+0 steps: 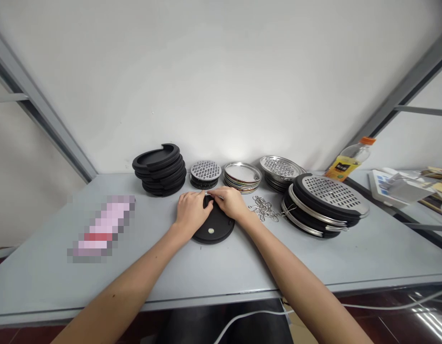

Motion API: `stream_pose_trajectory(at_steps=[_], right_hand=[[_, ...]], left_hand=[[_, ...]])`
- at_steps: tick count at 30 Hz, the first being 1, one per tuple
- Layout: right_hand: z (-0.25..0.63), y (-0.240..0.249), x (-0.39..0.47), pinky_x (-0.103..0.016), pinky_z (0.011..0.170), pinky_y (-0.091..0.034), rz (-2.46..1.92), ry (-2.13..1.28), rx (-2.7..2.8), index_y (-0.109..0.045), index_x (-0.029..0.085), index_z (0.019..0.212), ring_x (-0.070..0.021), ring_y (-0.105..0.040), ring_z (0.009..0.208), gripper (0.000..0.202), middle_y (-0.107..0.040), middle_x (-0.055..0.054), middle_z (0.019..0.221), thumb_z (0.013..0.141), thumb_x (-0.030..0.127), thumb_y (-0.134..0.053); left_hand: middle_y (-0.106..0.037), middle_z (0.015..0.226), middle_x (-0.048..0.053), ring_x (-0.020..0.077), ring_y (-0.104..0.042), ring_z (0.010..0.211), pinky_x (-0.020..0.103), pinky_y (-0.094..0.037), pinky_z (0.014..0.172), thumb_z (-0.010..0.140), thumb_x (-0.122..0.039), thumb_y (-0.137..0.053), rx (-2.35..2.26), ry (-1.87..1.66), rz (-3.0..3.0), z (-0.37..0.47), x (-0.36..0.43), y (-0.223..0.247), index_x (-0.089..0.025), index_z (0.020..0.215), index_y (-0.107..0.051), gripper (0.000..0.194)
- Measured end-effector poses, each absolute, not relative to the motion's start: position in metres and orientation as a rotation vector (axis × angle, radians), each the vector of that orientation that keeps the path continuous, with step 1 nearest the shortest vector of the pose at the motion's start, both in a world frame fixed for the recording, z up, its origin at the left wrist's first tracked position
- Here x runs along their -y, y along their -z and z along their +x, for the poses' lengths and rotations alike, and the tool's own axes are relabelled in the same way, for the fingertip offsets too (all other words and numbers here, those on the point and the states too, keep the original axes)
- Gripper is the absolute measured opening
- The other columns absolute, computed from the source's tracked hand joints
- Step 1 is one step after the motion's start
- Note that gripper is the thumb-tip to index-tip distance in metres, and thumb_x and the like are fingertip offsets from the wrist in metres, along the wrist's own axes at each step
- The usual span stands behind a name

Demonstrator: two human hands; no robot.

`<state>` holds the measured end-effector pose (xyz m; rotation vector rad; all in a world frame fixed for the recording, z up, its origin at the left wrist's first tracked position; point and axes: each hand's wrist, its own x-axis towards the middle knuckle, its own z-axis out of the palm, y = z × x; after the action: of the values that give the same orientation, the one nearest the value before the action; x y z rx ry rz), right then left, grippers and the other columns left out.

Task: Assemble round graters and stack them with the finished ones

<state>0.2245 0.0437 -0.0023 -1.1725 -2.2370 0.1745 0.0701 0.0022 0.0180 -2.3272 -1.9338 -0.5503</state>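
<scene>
A round black piece lies flat on the grey surface, its near rim at 6 o'clock, with a small pale round spot near that rim. Both hands are closed on its far part: the left hand comes in from about 10 o'clock with its thumb over the top, and the right hand from about 1 o'clock. Their fingertips meet near 12 o'clock, where a small shiny bit shows; the fingers hide what exactly they pinch.

Around the black piece, a stack of black rings stands at 11 o'clock, a small stack with a perforated metal top at 12, stacked metal discs at 1, and another perforated metal disc on a dark stack toward 2. Tangled wire loops lie between 2 and 3, beside a large black-and-metal pile near 3. An orange-capped bottle stands farther out at 2, and a pixelated pink item lies at 9.
</scene>
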Motion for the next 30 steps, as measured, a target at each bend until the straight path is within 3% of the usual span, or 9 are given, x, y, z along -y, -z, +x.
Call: stream_pose_trajectory(at_steps=[14,18,24,30], right_hand=[[0.2242,0.002,-0.0437,-0.026,0.086,-0.05,-1.181,-0.16,2.268,-0.07,0.029,0.11,-0.0181,-0.068,0.099,0.032,-0.073,-0.001,0.109,0.088,0.015,-0.053],[0.2245,0.0017,-0.044,-0.026,0.087,-0.05,-1.126,-0.152,2.279,-0.07,0.029,0.112,-0.0176,-0.066,0.102,0.035,-0.072,0.0,0.111,0.088,0.012,-0.051],[0.2223,0.002,-0.044,-0.026,0.086,-0.049,-1.125,-0.121,2.292,-0.072,0.024,0.108,-0.0179,-0.065,0.1,0.034,-0.072,-0.002,0.108,0.089,0.011,-0.048],[0.2208,0.0038,-0.0435,-0.027,0.082,-0.05,-1.141,-0.091,2.277,-0.073,0.026,0.107,-0.0188,-0.065,0.097,0.036,-0.073,-0.002,0.107,0.086,0.009,-0.048]], left_hand=[[-0.072,0.095,0.01,0.0275,-0.064,0.098,0.038,-0.043,0.09,0.087,-0.032,-0.057,1.895,0.55,-2.309,0.072,-0.0014,-0.0195,-0.017,0.106,-0.069,0.026],[-0.073,0.097,0.011,0.0277,-0.066,0.094,0.037,-0.046,0.086,0.087,-0.034,-0.058,1.901,0.575,-2.312,0.0704,-0.004,-0.0168,-0.015,0.112,-0.068,0.033],[-0.072,0.104,0.011,0.026,-0.063,0.106,0.034,-0.045,0.09,0.085,-0.035,-0.062,1.937,0.625,-2.3,0.0723,-0.0063,-0.015,-0.016,0.111,-0.069,0.034],[-0.074,0.095,0.011,0.0282,-0.068,0.089,0.037,-0.048,0.081,0.087,-0.035,-0.058,1.988,0.55,-2.302,0.0764,-0.0056,-0.0192,-0.017,0.106,-0.071,0.029]])
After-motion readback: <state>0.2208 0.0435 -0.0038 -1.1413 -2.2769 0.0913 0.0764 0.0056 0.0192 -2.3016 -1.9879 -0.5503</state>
